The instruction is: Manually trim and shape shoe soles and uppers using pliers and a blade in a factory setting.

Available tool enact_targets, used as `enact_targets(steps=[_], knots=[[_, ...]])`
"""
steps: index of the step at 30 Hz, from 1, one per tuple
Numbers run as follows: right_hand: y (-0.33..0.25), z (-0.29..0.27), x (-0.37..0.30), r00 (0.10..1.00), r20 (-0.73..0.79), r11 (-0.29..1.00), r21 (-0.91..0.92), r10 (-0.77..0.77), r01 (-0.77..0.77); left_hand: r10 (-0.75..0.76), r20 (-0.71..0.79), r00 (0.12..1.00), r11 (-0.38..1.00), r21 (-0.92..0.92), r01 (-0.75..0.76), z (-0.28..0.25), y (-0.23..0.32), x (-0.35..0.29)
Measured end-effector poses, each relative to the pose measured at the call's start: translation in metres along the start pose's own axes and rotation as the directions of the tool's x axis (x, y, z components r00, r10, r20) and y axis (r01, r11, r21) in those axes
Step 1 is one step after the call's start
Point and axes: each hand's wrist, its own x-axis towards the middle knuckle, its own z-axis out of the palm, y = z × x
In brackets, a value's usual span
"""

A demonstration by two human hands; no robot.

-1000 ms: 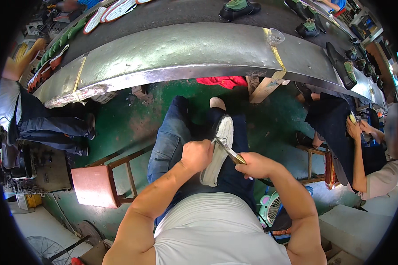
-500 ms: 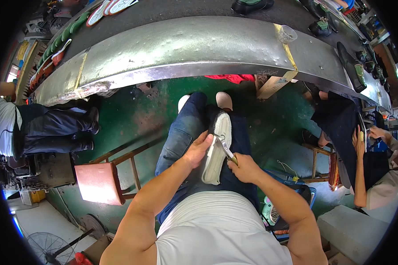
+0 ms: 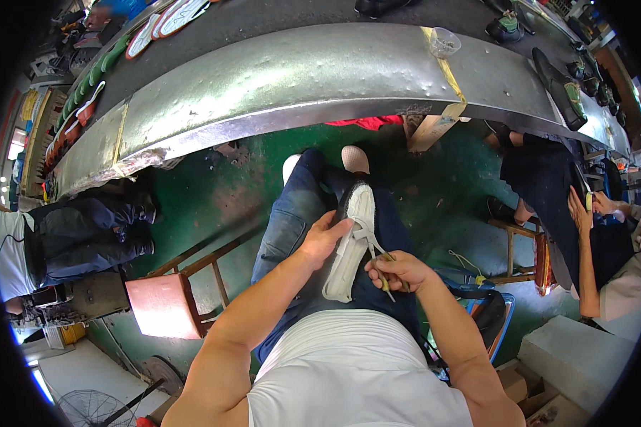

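Note:
A dark shoe (image 3: 347, 199) lies across my lap with its white underside (image 3: 342, 267) turned up and its toe pointing away from me. My left hand (image 3: 325, 238) grips its left side, the thumb pressed on the white bottom; the other fingers are hidden. A pale strip (image 3: 364, 233) stands up from the middle of the underside. In my right hand (image 3: 404, 270), on the shoe's right, is a pair of pincers (image 3: 384, 279) with yellowish handles. The pincers' jaws are close to the strip; whether they bite it I cannot make out.
Ahead runs a metal-edged workbench (image 3: 278, 71) bearing shoes, soles and a clear cup (image 3: 444, 43). A stool (image 3: 164, 304) stands at left. Co-workers sit or stand on both sides; the right one's hands (image 3: 584, 210) are busy. A fan (image 3: 92, 409) is at lower left.
My right hand has drawn back toward me and rightward with the pincers, turning them. The pale strip now stands up from the underside. My left hand keeps its grip on the shoe.

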Motion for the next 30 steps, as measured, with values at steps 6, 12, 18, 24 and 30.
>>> enact_targets(steps=[6,12,18,24,30], knots=[[-0.048,0.021,-0.043,0.974,-0.227,0.888,-0.452,-0.024,-0.083,-0.023,-0.112,0.993,0.978,0.205,0.045,0.011,0.007,0.006],[-0.067,0.065,-0.016,0.835,-0.134,0.293,-0.956,-0.534,0.034,-0.061,-0.142,0.988,0.870,0.478,0.122,0.025,0.030,-0.003],[-0.073,0.056,-0.005,0.876,-0.082,0.040,-0.997,-0.475,-0.072,-0.127,-0.109,0.986,0.769,0.617,0.167,0.026,0.046,-0.012],[-0.068,0.053,-0.041,0.918,-0.227,0.242,-0.958,-0.325,-0.152,-0.311,-0.105,0.944,0.740,0.596,0.311,0.014,0.051,-0.007],[-0.036,0.060,-0.056,0.962,-0.003,-0.098,-0.995,-0.274,-0.031,-0.350,-0.020,0.936,0.799,0.516,0.310,-0.001,0.027,0.016]])
